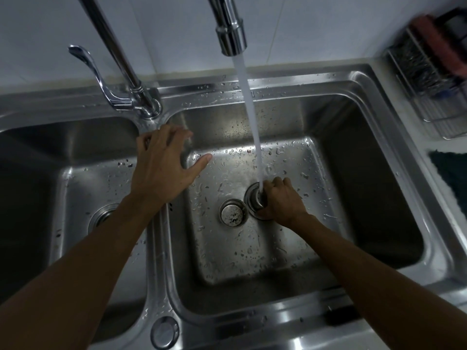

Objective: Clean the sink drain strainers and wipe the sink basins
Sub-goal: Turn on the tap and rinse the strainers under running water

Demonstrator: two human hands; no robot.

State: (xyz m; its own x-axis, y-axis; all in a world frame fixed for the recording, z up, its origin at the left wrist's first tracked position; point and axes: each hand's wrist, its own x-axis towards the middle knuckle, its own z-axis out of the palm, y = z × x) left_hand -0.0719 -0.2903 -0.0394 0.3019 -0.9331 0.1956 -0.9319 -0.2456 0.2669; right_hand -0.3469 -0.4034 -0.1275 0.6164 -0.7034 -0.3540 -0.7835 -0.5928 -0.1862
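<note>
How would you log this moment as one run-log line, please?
step: rinsing strainer | right hand: grips it under tap water | left hand: open, at sink divider | second strainer: on right basin floor

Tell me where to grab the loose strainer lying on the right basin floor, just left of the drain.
Pinch the strainer by its raised round rim, coming down from above with the left hand. It seems to sit flat, open side up, so the rim is the only edge offered; the right hand crowds its right side, holding the other strainer under the stream.
</note>
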